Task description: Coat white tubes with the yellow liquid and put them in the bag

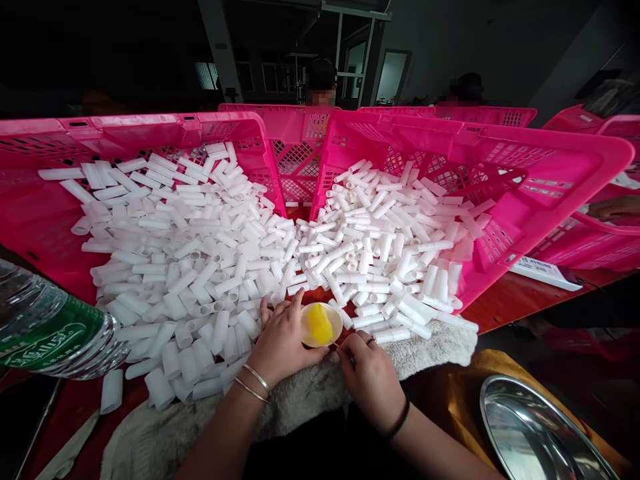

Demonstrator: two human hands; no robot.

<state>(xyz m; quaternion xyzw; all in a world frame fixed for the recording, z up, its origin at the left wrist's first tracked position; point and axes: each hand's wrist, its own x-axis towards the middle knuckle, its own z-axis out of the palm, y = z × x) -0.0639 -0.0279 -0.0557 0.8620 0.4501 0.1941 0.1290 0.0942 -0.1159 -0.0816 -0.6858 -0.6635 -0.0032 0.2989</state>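
Evidently, your left hand [285, 337] has its fingers clamped on a small pale cup [306, 327] just below the centre of the frame, with a yellow lump [320, 323] inside it. Your right hand [370, 370], beside it on the right, has its fingers pinched together on a thin stick [333, 344] whose tip meets the cup's lower edge. White tubes [200, 253] spill from the left pink crate [165, 123] and the right pink crate [565, 157] toward your hands. Below them, a greyish towel [310, 397] lies on the red counter [493, 320]. You have a tilted bottle [55, 327] at the left edge and a shiny metal bowl [530, 427] at the lower right.
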